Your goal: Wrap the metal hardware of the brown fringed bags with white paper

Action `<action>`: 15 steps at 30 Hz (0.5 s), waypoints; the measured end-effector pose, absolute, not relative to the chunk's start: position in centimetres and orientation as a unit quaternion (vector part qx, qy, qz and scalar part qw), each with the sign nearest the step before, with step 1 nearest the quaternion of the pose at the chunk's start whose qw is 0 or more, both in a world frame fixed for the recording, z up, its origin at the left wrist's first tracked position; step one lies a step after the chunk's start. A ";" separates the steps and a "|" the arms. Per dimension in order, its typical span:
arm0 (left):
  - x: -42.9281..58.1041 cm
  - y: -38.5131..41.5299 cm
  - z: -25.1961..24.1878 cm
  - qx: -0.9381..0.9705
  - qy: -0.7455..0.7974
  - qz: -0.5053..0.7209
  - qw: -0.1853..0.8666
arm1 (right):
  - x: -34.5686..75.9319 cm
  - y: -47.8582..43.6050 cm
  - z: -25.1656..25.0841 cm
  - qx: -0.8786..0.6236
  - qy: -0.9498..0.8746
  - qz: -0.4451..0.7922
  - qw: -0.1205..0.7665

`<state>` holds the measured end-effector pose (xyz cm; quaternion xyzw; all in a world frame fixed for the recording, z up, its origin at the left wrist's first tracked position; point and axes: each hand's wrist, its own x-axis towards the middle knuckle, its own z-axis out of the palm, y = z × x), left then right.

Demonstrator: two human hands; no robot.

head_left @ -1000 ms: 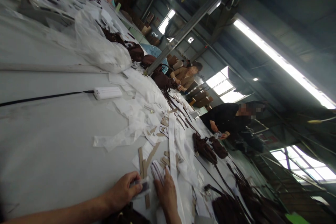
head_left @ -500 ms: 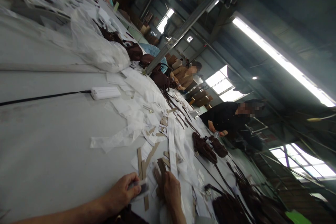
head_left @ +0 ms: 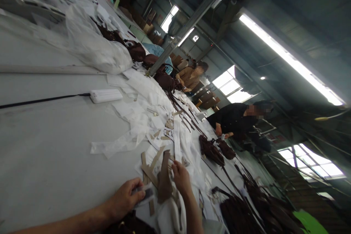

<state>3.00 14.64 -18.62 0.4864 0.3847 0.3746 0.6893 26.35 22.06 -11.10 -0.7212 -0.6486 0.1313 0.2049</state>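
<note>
My left hand (head_left: 124,199) rests low on the grey table (head_left: 49,161), fingers pinched round a small dark flat piece wrapped in clear film (head_left: 144,193). My right hand (head_left: 179,176) is just to its right, raised a little off the table, fingers closed on a long brown strap piece (head_left: 164,179) that hangs down from them. Loose tan cardboard strips (head_left: 149,170) and white paper scraps (head_left: 131,137) lie around both hands.
A white power strip (head_left: 105,95) with a black cable lies at the left. A clear plastic bag (head_left: 93,47) sits further back. Brown bags and straps (head_left: 212,151) run along the table's right side. Two other people (head_left: 236,119) work across the table.
My right hand has lifted off the table and moved up and right, raising the brown strap piece out of the white scraps. My left hand has kept its grip and barely shifted.
</note>
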 end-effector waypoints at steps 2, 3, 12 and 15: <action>3.0 14.7 -18.5 0.482 0.384 0.371 0.695 | 26.3 21.7 -11.5 -0.736 -0.634 0.118 0.206; 3.0 14.7 -18.5 0.480 0.384 0.369 0.698 | 26.4 21.3 -11.6 -0.743 -0.627 0.115 0.205; 2.9 14.6 -18.6 0.485 0.359 0.360 0.712 | 22.9 17.9 -13.8 -0.752 -0.635 0.114 0.136; 2.9 14.7 -18.7 0.487 0.356 0.367 0.708 | 21.9 18.0 -14.5 -0.743 -0.647 0.116 0.130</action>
